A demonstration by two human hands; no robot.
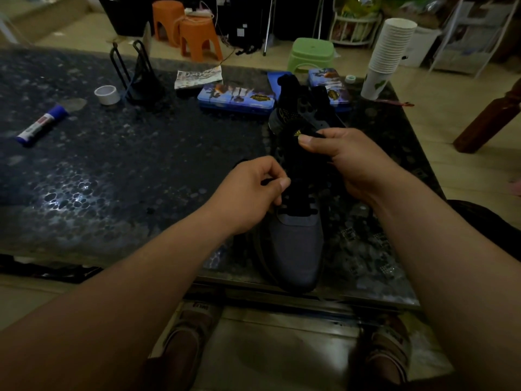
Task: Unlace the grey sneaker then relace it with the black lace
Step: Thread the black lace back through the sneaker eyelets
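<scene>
The sneaker (296, 249) lies on the desk (127, 165) at its near right edge, toe nearest. It looks light, with a soft upper. The lace (298, 198) is limp and thin, best taken close to an eyelet. The left hand (253, 193) pinches the lace at the left eyelets. The right hand (346, 162) is curled, gripping the tongue (298, 132) at its top.

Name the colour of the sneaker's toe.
Grey. The sneaker shows it best at its toe in the head view, below the black lace.
</scene>
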